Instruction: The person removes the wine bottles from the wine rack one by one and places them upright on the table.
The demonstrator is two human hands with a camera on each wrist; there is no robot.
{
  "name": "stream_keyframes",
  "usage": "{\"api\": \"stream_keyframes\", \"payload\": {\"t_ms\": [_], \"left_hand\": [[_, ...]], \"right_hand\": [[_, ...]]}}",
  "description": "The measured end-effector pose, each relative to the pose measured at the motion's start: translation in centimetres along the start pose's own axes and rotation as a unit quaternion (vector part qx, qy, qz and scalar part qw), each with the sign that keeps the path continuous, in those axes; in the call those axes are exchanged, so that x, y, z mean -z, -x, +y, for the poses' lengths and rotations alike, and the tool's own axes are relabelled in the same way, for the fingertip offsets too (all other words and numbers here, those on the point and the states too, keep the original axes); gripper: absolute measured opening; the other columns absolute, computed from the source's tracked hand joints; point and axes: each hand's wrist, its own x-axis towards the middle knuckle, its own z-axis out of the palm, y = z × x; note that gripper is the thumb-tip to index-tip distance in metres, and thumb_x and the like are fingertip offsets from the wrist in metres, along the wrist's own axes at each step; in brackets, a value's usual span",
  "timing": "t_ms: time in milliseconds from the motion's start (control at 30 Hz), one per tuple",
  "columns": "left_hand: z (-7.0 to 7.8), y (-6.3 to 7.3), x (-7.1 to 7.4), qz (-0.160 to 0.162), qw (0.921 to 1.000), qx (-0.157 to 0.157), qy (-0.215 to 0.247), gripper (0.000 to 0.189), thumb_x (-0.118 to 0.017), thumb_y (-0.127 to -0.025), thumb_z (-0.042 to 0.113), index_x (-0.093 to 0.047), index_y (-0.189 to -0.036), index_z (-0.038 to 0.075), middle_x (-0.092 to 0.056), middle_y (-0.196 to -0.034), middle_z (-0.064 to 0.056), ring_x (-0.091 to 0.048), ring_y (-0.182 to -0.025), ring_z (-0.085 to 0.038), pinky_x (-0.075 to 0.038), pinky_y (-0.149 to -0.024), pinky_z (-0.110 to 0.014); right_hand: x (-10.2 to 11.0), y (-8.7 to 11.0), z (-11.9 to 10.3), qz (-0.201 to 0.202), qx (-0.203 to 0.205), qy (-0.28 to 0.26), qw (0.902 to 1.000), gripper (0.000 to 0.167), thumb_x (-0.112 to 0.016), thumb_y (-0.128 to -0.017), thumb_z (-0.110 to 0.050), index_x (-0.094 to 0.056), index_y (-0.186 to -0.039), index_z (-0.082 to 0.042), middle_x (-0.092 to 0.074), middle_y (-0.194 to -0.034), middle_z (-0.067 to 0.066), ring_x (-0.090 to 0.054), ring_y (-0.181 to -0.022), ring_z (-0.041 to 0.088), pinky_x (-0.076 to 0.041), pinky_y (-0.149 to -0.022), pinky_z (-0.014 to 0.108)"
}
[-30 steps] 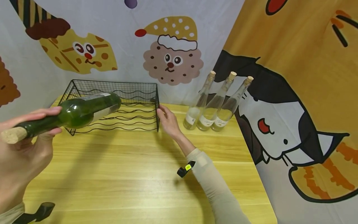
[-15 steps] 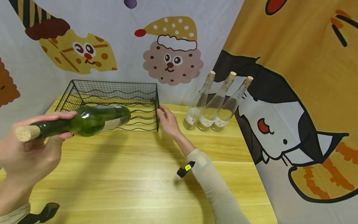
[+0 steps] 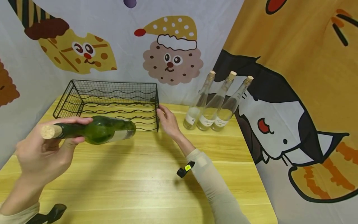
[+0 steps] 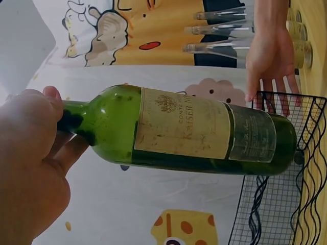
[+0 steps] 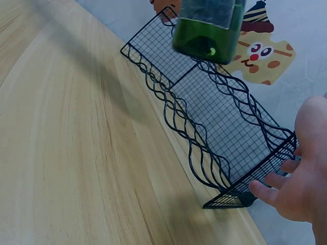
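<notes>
My left hand [image 3: 47, 155] grips the neck of a corked green wine bottle [image 3: 112, 130], fingers and thumb on opposite sides. The bottle lies tilted in the air, base pointing right, over the front of a black wire wine rack [image 3: 117, 88]. Its cream and dark labels show in the left wrist view. Wavy wires run along the rack, with mesh at its back and ends. With fairly straight fingers, my right hand [image 3: 169, 124] touches the outside of the rack's right end panel. The right wrist view catches just the bottle's lower part [image 5: 207, 41] above the rack.
Three clear corked bottles [image 3: 211, 107] stand upright right of my right hand, close to the back wall. Rack and bottles sit on a light wooden table [image 3: 139, 174]. A cloth with cartoon figures [image 3: 173, 65] hangs behind and to the right.
My left hand has carried the green bottle rightward and somewhat toward me, lower in the head view, uncovering the rack's left end. The right hand and rack stay put.
</notes>
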Motion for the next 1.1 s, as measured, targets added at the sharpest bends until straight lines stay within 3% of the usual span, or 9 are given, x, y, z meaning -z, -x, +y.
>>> {"api": "stream_keyframes", "payload": {"t_ms": [167,367,600,767,1100], "left_hand": [[-0.1,0.2,-0.7,-0.013,0.9999,0.001,-0.001,0.047,-0.086,-0.1,0.005,-0.059,-0.107,-0.034,-0.084,-0.114,-0.028,-0.083,-0.119,-0.014,-0.065,-0.102,-0.014],[-0.8,0.8,-1.1,-0.035,0.9988,0.014,0.03,0.045,-0.086,-0.1,0.004,-0.06,-0.105,-0.032,-0.084,-0.117,-0.026,-0.083,-0.118,-0.013,-0.064,-0.09,-0.007],[-1.6,1.6,-1.3,-0.059,0.9969,0.03,0.044,0.047,-0.085,-0.101,0.006,-0.06,-0.11,-0.032,-0.084,-0.121,-0.023,-0.082,-0.122,-0.013,-0.065,-0.098,-0.013],[-2.2,2.5,-1.4,-0.074,0.9949,0.049,0.047,0.048,-0.086,-0.101,0.008,-0.061,-0.11,-0.032,-0.085,-0.123,-0.019,-0.082,-0.121,-0.012,-0.066,-0.097,-0.014],[-3.3,3.9,-1.4,-0.104,0.9924,0.065,-0.006,0.052,-0.084,-0.104,0.017,-0.062,-0.113,-0.029,-0.085,-0.126,-0.011,-0.082,-0.117,-0.005,-0.065,-0.094,-0.01]], "right_hand": [[-0.1,0.0,0.1,-0.001,0.003,-0.003,1.0,0.064,-0.044,-0.123,-0.046,-0.046,-0.172,-0.005,-0.053,-0.173,0.021,-0.061,-0.155,0.041,-0.057,-0.127,0.057],[-0.1,0.0,0.1,0.003,0.002,-0.002,1.0,0.063,-0.044,-0.123,-0.047,-0.047,-0.171,-0.007,-0.053,-0.174,0.02,-0.061,-0.155,0.04,-0.057,-0.127,0.056],[-0.1,-0.2,0.3,0.005,0.008,0.001,1.0,0.063,-0.044,-0.123,-0.046,-0.047,-0.171,-0.004,-0.054,-0.173,0.022,-0.062,-0.154,0.041,-0.057,-0.126,0.056],[-0.1,-0.2,0.3,0.001,0.009,0.0,1.0,0.063,-0.043,-0.124,-0.045,-0.046,-0.171,-0.004,-0.053,-0.173,0.023,-0.061,-0.154,0.041,-0.057,-0.126,0.057],[-0.1,-0.1,0.3,0.002,0.001,0.004,1.0,0.06,-0.042,-0.123,-0.048,-0.048,-0.172,-0.012,-0.054,-0.174,0.013,-0.061,-0.155,0.037,-0.057,-0.127,0.053]]}}
